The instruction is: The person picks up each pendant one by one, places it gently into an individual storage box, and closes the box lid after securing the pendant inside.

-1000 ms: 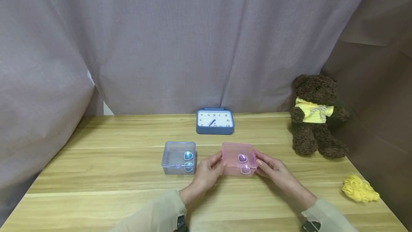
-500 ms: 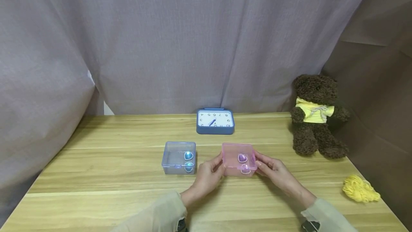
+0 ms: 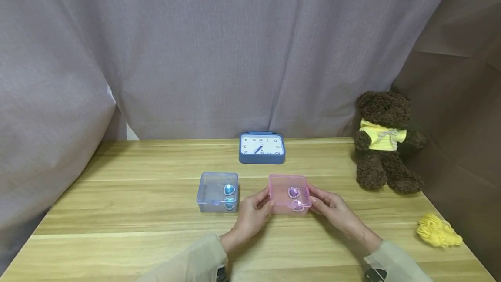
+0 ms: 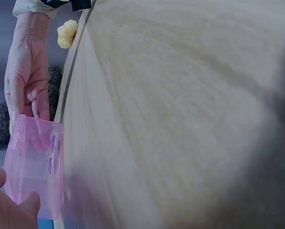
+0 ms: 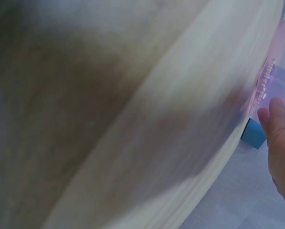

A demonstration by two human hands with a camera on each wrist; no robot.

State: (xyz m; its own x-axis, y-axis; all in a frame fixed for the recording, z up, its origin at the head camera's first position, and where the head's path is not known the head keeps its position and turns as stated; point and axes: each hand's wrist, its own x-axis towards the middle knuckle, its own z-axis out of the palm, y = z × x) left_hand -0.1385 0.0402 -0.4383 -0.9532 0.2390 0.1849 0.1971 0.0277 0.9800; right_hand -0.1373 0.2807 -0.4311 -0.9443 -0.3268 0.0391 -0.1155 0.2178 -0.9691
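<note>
A pink see-through plastic box [image 3: 279,189] with its lid down stands on the wooden table, between my two hands. Inside it, toward the right, lie purple heart-shaped gems [image 3: 294,193] edged with small beads. My left hand [image 3: 252,215] grips the box's left side, thumb at the near corner. On the opposite side my right hand [image 3: 337,213] holds it between thumb and fingers. The left wrist view shows the same pink box [image 4: 35,162] with both hands at its ends. Just left of my left hand sits a closed blue see-through box [image 3: 211,186] with blue heart gems [image 3: 229,190] inside.
A blue clock [image 3: 262,147] lies face up behind the boxes, its numerals upside down from here. At the far right sits a brown teddy bear [image 3: 385,138] in a yellow top. Yellow yarn [image 3: 438,230] lies near the table's right edge. A grey curtain [image 3: 203,55] hangs behind.
The pink box has shifted very slightly left and toward me with both hands still holding it. Everything else stays in place.
</note>
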